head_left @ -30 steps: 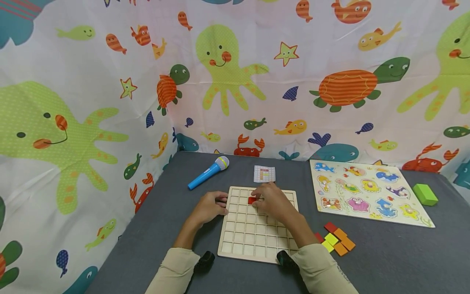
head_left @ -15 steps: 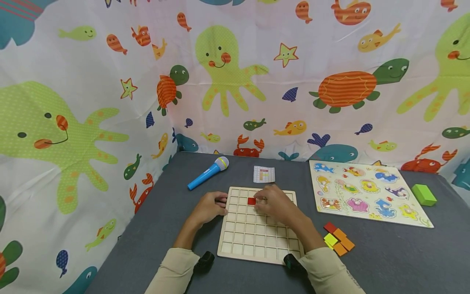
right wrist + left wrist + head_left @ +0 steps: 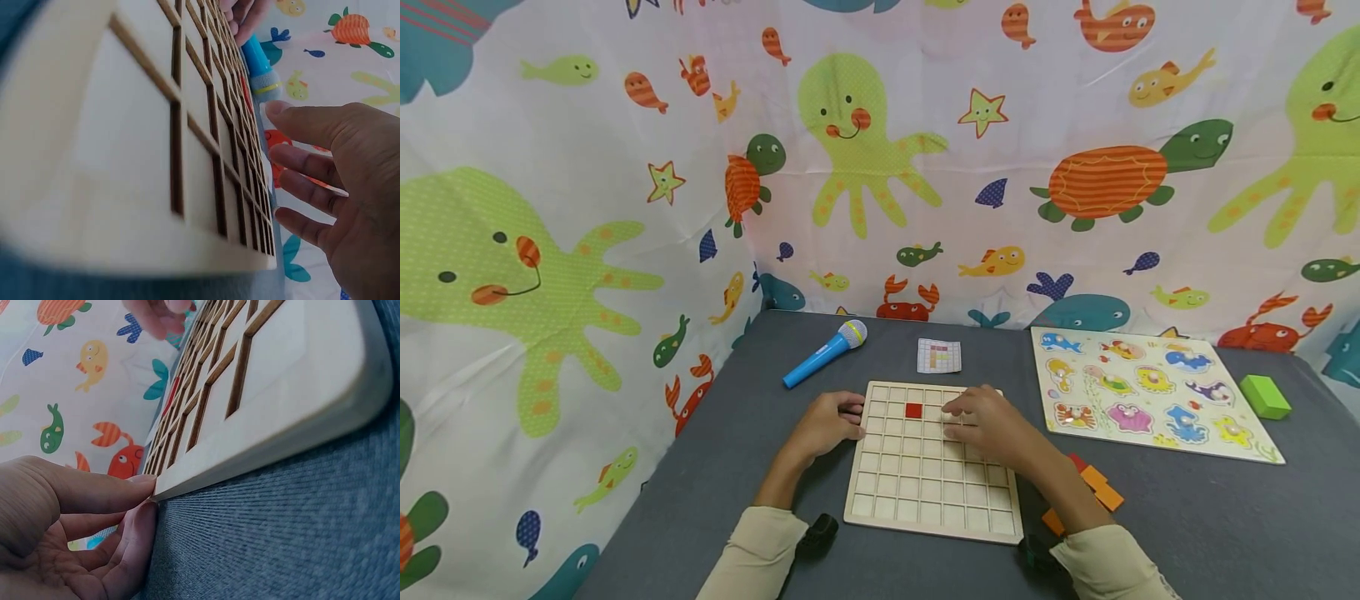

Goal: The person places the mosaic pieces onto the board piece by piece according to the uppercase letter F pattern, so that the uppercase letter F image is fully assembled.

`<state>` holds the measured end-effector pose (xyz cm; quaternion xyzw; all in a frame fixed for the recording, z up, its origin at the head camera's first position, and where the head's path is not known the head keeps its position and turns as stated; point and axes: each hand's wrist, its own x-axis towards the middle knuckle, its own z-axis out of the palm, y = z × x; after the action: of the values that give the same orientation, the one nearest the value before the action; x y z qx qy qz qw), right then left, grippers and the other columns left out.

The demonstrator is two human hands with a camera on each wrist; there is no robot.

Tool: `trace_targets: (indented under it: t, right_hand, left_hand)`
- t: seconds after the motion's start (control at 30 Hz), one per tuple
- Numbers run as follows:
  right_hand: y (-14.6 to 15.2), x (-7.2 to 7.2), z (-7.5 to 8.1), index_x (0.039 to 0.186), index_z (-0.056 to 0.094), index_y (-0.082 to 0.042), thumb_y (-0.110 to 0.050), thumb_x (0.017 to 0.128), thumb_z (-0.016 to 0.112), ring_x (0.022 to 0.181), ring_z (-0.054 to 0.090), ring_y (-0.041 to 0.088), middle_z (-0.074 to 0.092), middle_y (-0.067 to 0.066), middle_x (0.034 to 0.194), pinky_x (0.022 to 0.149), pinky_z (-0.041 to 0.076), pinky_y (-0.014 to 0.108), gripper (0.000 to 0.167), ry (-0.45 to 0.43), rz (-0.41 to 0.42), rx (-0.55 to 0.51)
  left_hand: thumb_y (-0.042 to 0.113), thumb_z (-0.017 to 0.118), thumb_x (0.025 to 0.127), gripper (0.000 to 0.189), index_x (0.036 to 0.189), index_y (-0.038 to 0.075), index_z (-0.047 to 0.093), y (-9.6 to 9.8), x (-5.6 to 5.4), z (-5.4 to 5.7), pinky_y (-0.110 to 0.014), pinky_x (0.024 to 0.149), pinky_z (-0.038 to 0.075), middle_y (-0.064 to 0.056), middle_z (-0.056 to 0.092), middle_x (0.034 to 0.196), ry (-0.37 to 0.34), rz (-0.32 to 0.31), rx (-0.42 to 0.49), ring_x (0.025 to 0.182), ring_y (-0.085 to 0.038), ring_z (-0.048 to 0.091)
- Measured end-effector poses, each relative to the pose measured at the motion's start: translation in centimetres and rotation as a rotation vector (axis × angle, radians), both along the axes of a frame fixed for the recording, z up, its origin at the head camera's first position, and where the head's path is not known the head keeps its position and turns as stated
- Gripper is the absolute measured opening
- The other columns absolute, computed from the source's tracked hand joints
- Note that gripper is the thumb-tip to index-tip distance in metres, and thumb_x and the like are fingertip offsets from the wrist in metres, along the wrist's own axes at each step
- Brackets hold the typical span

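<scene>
A square wooden grid board (image 3: 932, 500) lies on the dark table, its small cells divided by raised strips. One red square tile (image 3: 913, 411) sits in a cell of the second row from the far edge. My left hand (image 3: 822, 427) holds the board's left edge; in the left wrist view the thumb (image 3: 112, 490) is at the top of the rim and the other fingers are bent lower down. Over the right part of the board is my right hand (image 3: 988, 425). Its fingers are spread and hold nothing, as the right wrist view shows.
Orange tiles (image 3: 1093, 477) and a red one lie right of the board, partly hidden by my right forearm. A small printed grid card (image 3: 939, 356) and a blue toy microphone (image 3: 825, 354) lie beyond. Farther right are an animal puzzle board (image 3: 1150, 396) and a green block (image 3: 1265, 397).
My right hand has let go of the red tile and moved right, leaving the tile in its cell. The forearm now covers the yellow tiles. My left hand stays at the edge.
</scene>
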<state>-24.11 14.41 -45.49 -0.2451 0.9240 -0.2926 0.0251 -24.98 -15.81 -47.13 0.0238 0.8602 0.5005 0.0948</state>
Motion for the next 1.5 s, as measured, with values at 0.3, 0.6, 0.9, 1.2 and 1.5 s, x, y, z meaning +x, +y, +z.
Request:
trace_targets:
  t: [0.3,0.6,0.9,1.2,1.5]
  right_hand:
    - [2.4,2.0,0.5,0.123,0.078,-0.009,-0.022,0.101,0.074,0.120,0.059,0.030,0.072,0.006,0.121,0.100,0.054,0.055,0.026,0.086,0.010,0.007]
    - [4.6,3.2,0.5,0.125,0.078,-0.011,-0.023,0.098,0.078,0.117,0.059,0.028,0.071,0.006,0.124,0.098,0.057,0.054,0.029,0.103,-0.024,0.043]
    - [6.7,4.1,0.4,0.125,0.078,-0.015,-0.027,0.097,0.079,0.115,0.061,0.026,0.069,0.005,0.123,0.099,0.057,0.055,0.030,0.071,-0.062,0.083]
    - [9.0,4.9,0.0,0.126,0.076,-0.017,-0.028,0.096,0.080,0.119,0.063,0.032,0.070,0.002,0.122,0.105,0.050,0.064,0.032,0.056,-0.052,0.112]
    - [10.4,5.6,-0.4,0.127,0.076,-0.020,-0.037,0.094,0.082,0.109,0.061,0.021,0.069,-0.003,0.119,0.095,0.056,0.052,0.038,0.027,-0.057,0.127]
  left_hand:
    - [-0.003,0.080,0.086,0.053,0.138,0.000,0.066,0.1,0.2,-0.1,-0.040,0.095,0.060,-0.011,0.069,0.122,0.008,-0.007,0.004,0.109,-0.023,0.070]
    - [-0.003,0.080,0.086,0.054,0.138,-0.001,0.066,0.0,0.2,-0.3,-0.040,0.096,0.060,-0.013,0.069,0.123,0.007,-0.002,0.013,0.111,-0.024,0.070]
    - [-0.002,0.080,0.087,0.053,0.138,0.000,0.066,0.1,0.1,-0.3,-0.040,0.095,0.060,-0.011,0.069,0.122,0.007,0.000,0.005,0.110,-0.023,0.070]
    - [-0.002,0.081,0.087,0.053,0.137,0.000,0.066,0.1,0.1,-0.4,-0.039,0.095,0.060,-0.012,0.069,0.122,0.011,-0.007,0.004,0.109,-0.022,0.070]
    - [-0.002,0.081,0.087,0.052,0.137,0.001,0.067,0.0,0.1,-0.3,-0.039,0.095,0.060,-0.010,0.069,0.120,0.010,0.005,-0.003,0.107,-0.021,0.070]
